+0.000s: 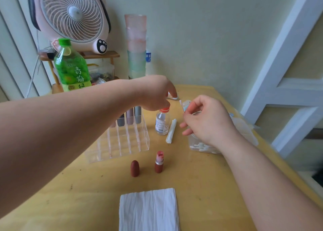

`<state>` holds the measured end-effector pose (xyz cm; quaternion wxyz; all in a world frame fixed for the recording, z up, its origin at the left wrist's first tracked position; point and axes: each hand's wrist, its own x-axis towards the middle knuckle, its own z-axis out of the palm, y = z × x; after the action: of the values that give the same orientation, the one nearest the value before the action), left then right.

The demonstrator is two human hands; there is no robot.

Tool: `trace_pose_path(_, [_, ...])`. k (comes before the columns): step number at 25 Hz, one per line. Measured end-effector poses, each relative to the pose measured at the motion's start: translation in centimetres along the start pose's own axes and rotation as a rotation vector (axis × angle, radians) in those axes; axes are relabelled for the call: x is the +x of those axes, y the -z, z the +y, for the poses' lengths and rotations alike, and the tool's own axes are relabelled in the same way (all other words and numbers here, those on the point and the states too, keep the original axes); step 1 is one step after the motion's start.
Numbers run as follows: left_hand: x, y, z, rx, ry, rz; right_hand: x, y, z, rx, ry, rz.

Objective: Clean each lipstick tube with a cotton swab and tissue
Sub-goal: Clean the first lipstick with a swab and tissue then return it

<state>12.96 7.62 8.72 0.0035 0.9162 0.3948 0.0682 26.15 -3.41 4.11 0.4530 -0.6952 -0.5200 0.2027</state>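
Observation:
An uncapped brown lipstick tube (159, 161) with a pink stick stands on the yellow table, its brown cap (135, 168) upright to its left. A folded white tissue (148, 210) lies at the table's front edge. My right hand (204, 119) pinches a thin cotton swab (181, 104) that points up. My left hand (155, 92) reaches over a small clear bottle (162, 122) and its fingers close on the red cap (164, 110). Several more lipsticks (129, 116) stand in a clear organizer (122, 140).
A clear box of cotton swabs (201, 146) sits under my right wrist. A white stick-shaped object (171, 131) lies beside the bottle. At the back stand a green drink bottle (72, 68), a pink fan (73, 17) and stacked cups (136, 45).

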Motion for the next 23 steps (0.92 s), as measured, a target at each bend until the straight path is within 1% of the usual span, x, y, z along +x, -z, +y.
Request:
trace_pose_path(4, [-0.2, -0.3, 0.2, 0.011, 0.006, -0.032, 0.2, 0.2, 0.1, 0.016, -0.035, 0.028])
trace_pose_path(11, [-0.4, -0.7, 0.0, 0.090, -0.007, -0.005, 0.4, 0.2, 0.3, 0.042, -0.032, 0.053])
trace_pose_path(14, [-0.3, -0.3, -0.3, 0.034, 0.006, 0.028, 0.6, 0.0, 0.6, 0.059, -0.030, 0.051])
trace_pose_path(16, [-0.6, 0.4, -0.7, -0.053, 0.025, 0.082, 0.7, 0.0, 0.7, 0.077, -0.030, 0.055])
trace_pose_path(17, [-1.3, 0.8, -0.9, -0.170, 0.051, 0.130, 0.7, 0.1, 0.7, 0.084, -0.028, 0.059])
trace_pose_path(18, [-2.3, 1.1, -1.0, -0.383, 0.094, 0.193, 0.7, 0.3, 0.6, 0.095, -0.020, 0.063])
trace_pose_path(19, [-3.9, 1.1, -0.9, -0.722, 0.149, 0.260, 0.7, 0.5, 0.4, 0.117, -0.002, 0.070])
trace_pose_path(20, [-6.1, 1.0, -0.5, -1.141, 0.204, 0.291, 0.6, 0.9, 0.0, 0.149, 0.026, 0.077])
trace_pose_path(21, [-8.5, 0.4, 0.1, -1.517, 0.257, 0.267, 0.4, 1.3, -0.5, 0.194, 0.065, 0.080])
trace_pose_path(22, [-10.8, -0.6, 0.9, -1.803, 0.310, 0.210, 0.0, 1.8, -1.1, 0.255, 0.112, 0.070])
trace_pose_path(23, [-13.0, -1.7, 1.9, -2.001, 0.359, 0.136, -0.4, 2.4, -1.8, 0.323, 0.168, 0.040])
